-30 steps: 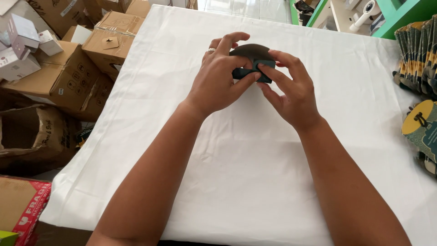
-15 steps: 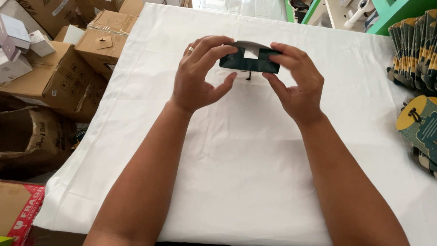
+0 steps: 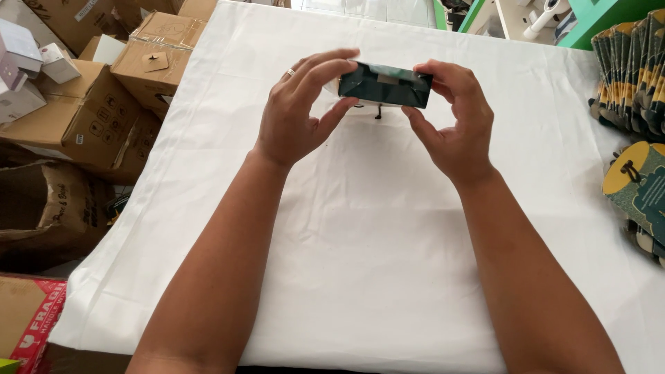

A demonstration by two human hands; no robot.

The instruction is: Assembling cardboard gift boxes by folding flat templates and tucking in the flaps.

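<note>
Two bare forearms stretched out over white-clothed tabletop. Beyond them, left hand and right hand lifted just above the cloth, fingers curled and pinched on opposite ends of small dark green box, held level between them. Left of the box, brown cartons beside the tabletop; right of it, stacked patterned card packs at the edge.

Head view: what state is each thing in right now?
Dark box: lifted off the cloth, held level at both ends.
Left hand: gripping the box's left end.
Right hand: gripping its right end.
White cloth: spread flat over the table.
Printed cards: stacked at the right edge.
Cardboard cartons: closed, piled left.
</note>
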